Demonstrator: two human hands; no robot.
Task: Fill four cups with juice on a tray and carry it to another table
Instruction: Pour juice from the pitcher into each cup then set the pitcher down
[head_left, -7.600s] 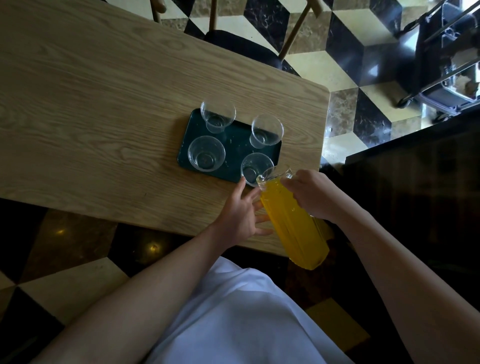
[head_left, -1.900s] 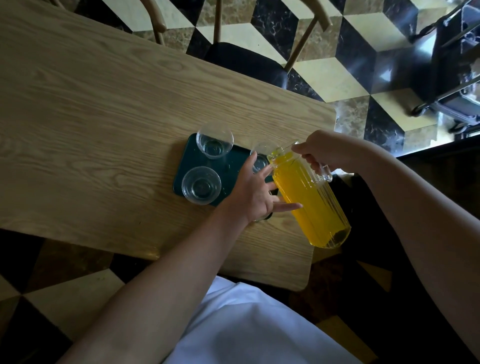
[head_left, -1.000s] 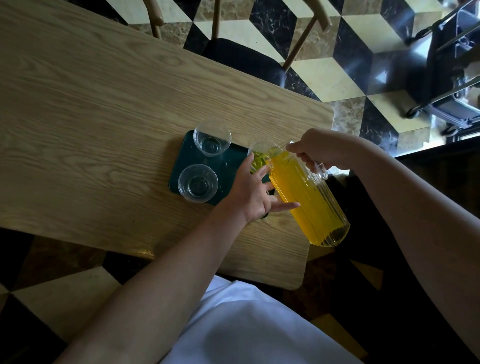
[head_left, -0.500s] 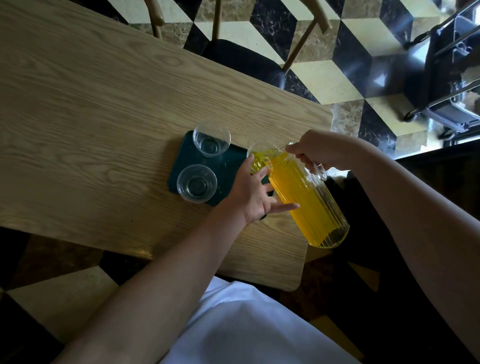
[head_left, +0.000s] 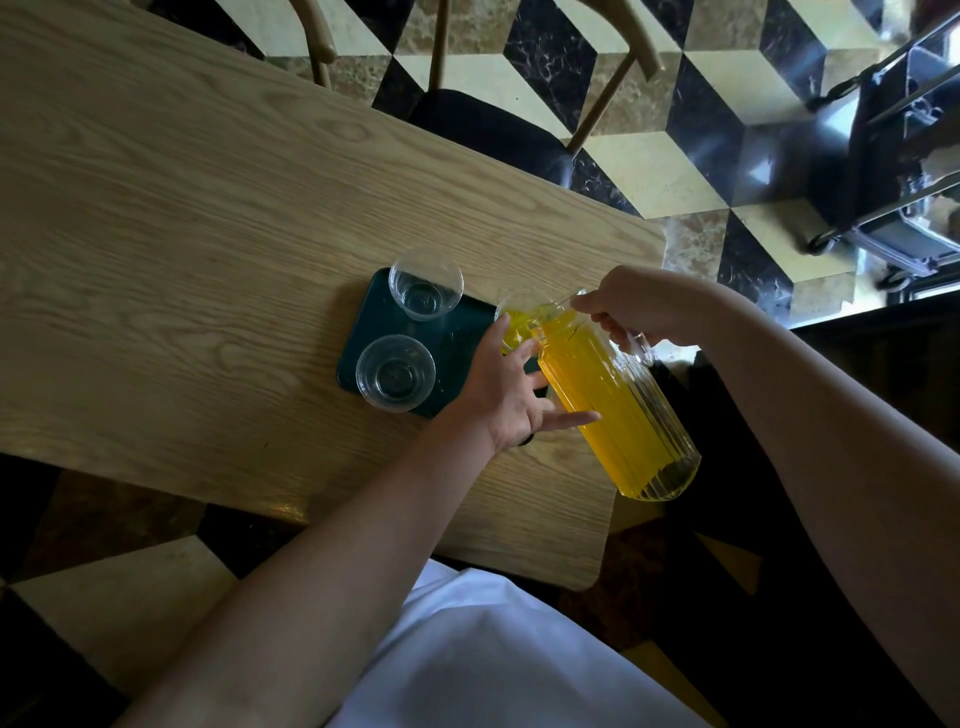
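Observation:
A dark green tray (head_left: 457, 340) lies near the right end of the wooden table (head_left: 208, 218). Two clear cups, the far left cup (head_left: 426, 283) and the near left cup (head_left: 395, 373), stand on it with no juice in them. The far right cup (head_left: 519, 318) holds yellow juice. My right hand (head_left: 639, 306) grips the handle of a ribbed glass jug (head_left: 618, 410) of orange juice, tilted with its spout over that cup. My left hand (head_left: 506, 387) lies with straight, spread fingers against the jug's side and hides the near right cup.
A wooden chair (head_left: 488, 119) with a dark seat stands behind the table's far edge. The floor has black and cream cube tiles. A wheeled metal cart (head_left: 893, 171) is at the far right. The table's right edge is just beyond the tray.
The jug has gone from the near right cup to the far right cup and tilted over it. Over the last second yellow juice has appeared in that cup. Both hands hold steady.

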